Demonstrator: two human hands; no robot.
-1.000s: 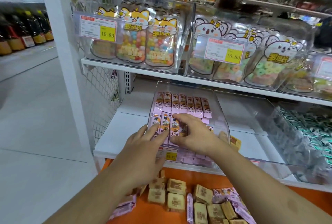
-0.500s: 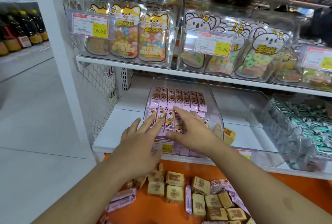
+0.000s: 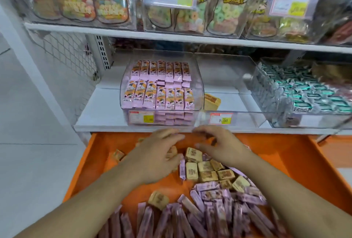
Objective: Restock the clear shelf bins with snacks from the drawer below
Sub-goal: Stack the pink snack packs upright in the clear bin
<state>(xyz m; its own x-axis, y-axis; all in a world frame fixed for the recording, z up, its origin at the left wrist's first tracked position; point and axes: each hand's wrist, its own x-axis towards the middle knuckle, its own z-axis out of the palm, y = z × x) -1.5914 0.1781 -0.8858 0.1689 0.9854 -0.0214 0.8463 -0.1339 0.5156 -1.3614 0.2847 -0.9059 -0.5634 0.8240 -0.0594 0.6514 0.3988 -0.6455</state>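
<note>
Fingers loosely spread, the left hand [image 3: 156, 153] and right hand [image 3: 219, 147] have dropped from the pink-wafer bin [image 3: 161, 92] into the orange drawer [image 3: 285, 153], resting on tan snack packs [image 3: 193, 154], gripping nothing discernible.

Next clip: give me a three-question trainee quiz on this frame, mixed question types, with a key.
1. True or false: the pink bar bin looks well filled.
2. Multiple choice: both hands are over the A) upper shelf, B) orange drawer, C) green-wrapper bin.
3. Short answer: what lies in the middle clear bin?

Key:
1. True; pink bars stand in two full rows.
2. B; the left hand and right hand reach among tan square snacks.
3. One tan snack at its left front; otherwise it looks bare.
</note>
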